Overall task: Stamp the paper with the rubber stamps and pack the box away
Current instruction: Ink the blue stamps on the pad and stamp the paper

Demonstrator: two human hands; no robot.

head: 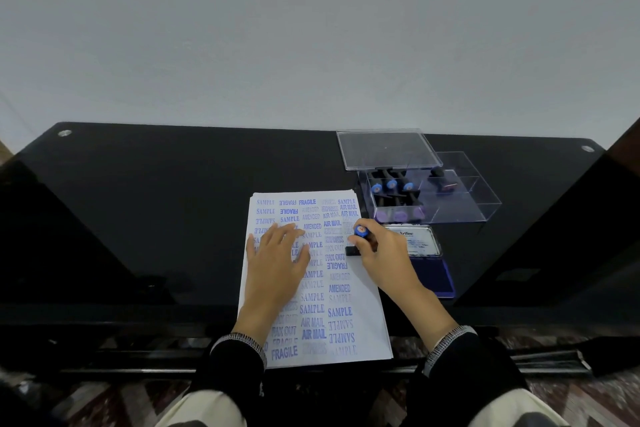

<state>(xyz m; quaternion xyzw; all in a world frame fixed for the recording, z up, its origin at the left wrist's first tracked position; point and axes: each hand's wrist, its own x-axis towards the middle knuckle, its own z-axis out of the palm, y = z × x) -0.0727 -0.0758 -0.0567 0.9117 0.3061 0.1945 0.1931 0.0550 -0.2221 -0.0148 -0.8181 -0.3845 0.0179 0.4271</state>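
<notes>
A white sheet of paper (349, 319) covered in blue stamped words lies on the black table. My left hand (277, 253) rests flat on it with fingers spread. My right hand (381, 255) grips a rubber stamp (361, 231) with a blue-capped black handle, its base down on the paper's right side. An open ink pad (434, 274) lies just right of the paper. Behind it stands a clear plastic box (485, 199) holding several more stamps (391, 184). The box's clear lid (388, 149) leans at the box's far left.
The glossy black table (173, 201) runs to a pale wall behind. Its front edge is near my knees, and the paper overhangs it slightly. Patterned floor shows below.
</notes>
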